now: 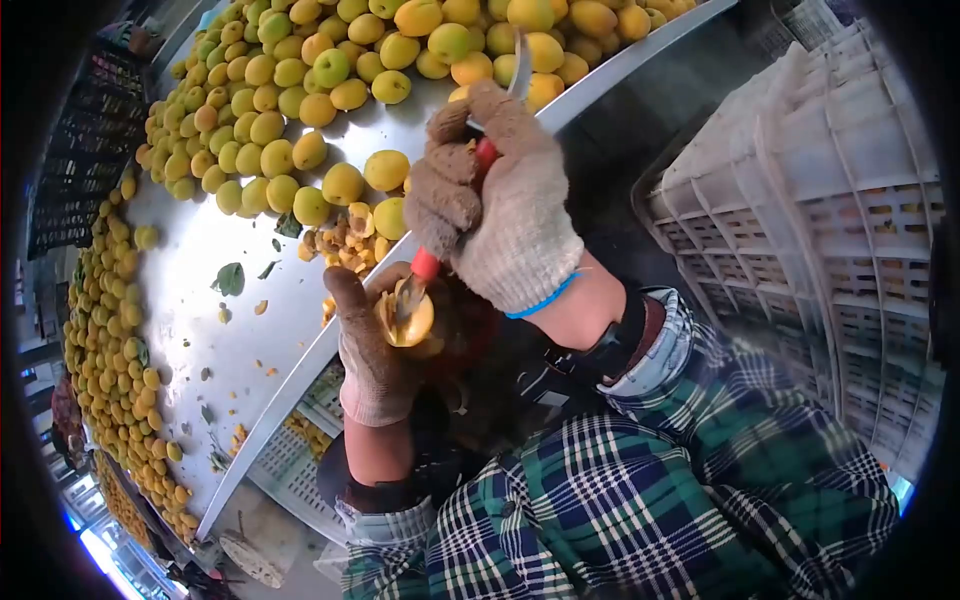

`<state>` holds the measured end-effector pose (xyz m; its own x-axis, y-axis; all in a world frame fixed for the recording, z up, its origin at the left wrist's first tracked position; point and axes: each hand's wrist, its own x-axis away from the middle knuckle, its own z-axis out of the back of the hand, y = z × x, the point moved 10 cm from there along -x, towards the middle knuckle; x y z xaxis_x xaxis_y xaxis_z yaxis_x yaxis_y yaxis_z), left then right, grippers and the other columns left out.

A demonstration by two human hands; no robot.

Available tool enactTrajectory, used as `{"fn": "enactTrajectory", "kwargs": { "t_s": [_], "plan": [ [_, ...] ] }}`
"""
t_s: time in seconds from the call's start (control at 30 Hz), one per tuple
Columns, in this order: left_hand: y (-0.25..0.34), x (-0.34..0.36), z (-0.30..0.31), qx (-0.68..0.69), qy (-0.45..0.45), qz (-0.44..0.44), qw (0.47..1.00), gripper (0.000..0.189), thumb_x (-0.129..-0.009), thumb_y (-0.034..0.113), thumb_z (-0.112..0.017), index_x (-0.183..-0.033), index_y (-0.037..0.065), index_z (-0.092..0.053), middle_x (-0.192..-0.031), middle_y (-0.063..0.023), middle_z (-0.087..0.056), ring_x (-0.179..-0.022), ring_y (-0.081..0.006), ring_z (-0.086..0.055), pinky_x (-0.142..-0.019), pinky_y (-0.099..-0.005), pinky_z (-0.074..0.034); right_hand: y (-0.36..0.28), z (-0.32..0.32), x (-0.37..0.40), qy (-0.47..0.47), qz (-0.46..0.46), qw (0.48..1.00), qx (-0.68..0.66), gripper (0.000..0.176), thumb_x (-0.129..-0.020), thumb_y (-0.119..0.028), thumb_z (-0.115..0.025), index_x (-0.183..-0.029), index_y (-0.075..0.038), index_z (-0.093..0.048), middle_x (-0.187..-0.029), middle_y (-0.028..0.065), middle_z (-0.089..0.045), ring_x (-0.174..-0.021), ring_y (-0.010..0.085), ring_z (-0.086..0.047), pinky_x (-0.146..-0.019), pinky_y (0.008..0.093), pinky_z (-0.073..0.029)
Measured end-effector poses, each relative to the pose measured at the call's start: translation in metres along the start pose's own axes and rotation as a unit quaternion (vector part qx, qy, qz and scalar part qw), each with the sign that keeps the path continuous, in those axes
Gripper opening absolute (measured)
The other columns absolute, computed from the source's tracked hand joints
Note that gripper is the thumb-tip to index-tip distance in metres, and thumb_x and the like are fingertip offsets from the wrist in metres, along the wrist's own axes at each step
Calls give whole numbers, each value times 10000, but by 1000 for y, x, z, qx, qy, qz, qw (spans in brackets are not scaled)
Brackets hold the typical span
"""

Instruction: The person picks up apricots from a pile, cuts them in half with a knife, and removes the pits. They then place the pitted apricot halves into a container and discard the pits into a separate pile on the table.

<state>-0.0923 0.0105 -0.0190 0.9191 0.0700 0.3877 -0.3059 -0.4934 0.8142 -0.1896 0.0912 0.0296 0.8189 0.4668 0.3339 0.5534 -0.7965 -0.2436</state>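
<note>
My left hand (375, 350), in a stained knit glove, is closed around a cut apricot (410, 322) beside the table's edge. My right hand (500, 190), gloved too, grips a red-handled knife (425, 264). The metal end below the handle goes into the opened side of the apricot. A curved metal blade (521, 68) sticks out above the right fist; my fingers hide how it joins the handle. Close to both hands, a small heap of cut apricot pieces (345, 238) lies at the rim of the metal table (270, 340).
Whole yellow-green apricots (290, 75) are piled across the table, with more along its far left side. Loose leaves (230, 279) lie on the metal. Stacked white plastic crates (800, 210) stand to my right. A black crate (85, 140) is beyond the table at left.
</note>
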Motion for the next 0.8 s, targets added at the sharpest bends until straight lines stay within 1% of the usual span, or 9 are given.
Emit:
{"fn": "enactTrajectory", "kwargs": {
  "t_s": [0.13,0.2,0.27,0.3,0.33,0.4,0.43,0.67,0.8],
  "plan": [
    [-4,-1,20,10,86,27,996,733,-887,735,-327,-1030,58,-572,-746,-7,-560,-651,-135,-538,-589,-253,-446,-20,0,-3,6,56,998,30,282,-954,-346,-502,-844,-90,-541,-575,-31,-425,-425,108,-376,-391,293,-281],
    [0,-5,22,-14,79,-3,997,736,-872,755,-323,-1002,75,-573,-695,4,-519,-580,-134,-491,-542,-260,-417,-29,-10,-2,-70,155,953,251,243,-932,-291,-546,-869,-57,-558,-613,-13,-489,-452,100,-436,-420,290,-349],
    [8,-6,22,-19,24,-22,999,737,-868,760,-325,-991,76,-571,-672,9,-500,-559,-131,-469,-528,-263,-403,-17,-32,4,-158,223,852,447,185,-889,-227,-589,-915,-44,-581,-681,16,-557,-537,128,-516,-509,294,-425],
    [3,-10,42,-62,-13,-20,998,810,-860,772,-314,-1113,41,-557,-831,-45,-593,-729,-168,-578,-651,-305,-482,-2,-45,10,-208,243,785,531,171,-857,-190,-610,-949,-46,-597,-730,35,-593,-609,159,-567,-582,299,-466],
    [10,-8,39,-11,35,-21,999,843,-858,776,-303,-1162,25,-536,-923,-73,-596,-823,-191,-586,-722,-322,-486,11,-56,17,-253,259,707,608,190,-824,-153,-632,-982,-49,-613,-780,54,-629,-680,190,-617,-655,304,-507],
    [25,3,20,91,129,-20,987,915,-855,784,-279,-1261,-7,-493,-1106,-130,-602,-1011,-236,-601,-863,-357,-494,53,-51,27,-337,52,613,713,230,-812,-158,-629,-1031,-88,-621,-845,88,-654,-788,258,-639,-718,315,-509],
    [24,2,24,44,49,-20,998,984,-845,795,-270,-1356,-36,-404,-1318,-176,-503,-1195,-281,-523,-1019,-391,-415,53,-50,31,-348,97,601,713,247,-805,-179,-630,-1028,-72,-624,-860,120,-651,-792,284,-639,-715,331,-504],
    [22,6,43,-103,67,-50,991,1017,-823,818,-278,-1391,-23,-355,-1350,-157,-481,-1216,-292,-496,-1042,-420,-384,56,-43,26,-334,116,595,722,182,-816,-210,-621,-936,-73,-626,-811,138,-639,-782,347,-618,-706,394,-493],
    [19,5,32,29,98,-15,995,1010,-812,824,-299,-1376,-11,-378,-1307,-143,-503,-1183,-275,-504,-1004,-400,-403,49,-46,25,-275,172,574,752,181,-841,-231,-621,-908,-63,-617,-811,158,-635,-791,349,-619,-695,397,-489]
  ]
}}
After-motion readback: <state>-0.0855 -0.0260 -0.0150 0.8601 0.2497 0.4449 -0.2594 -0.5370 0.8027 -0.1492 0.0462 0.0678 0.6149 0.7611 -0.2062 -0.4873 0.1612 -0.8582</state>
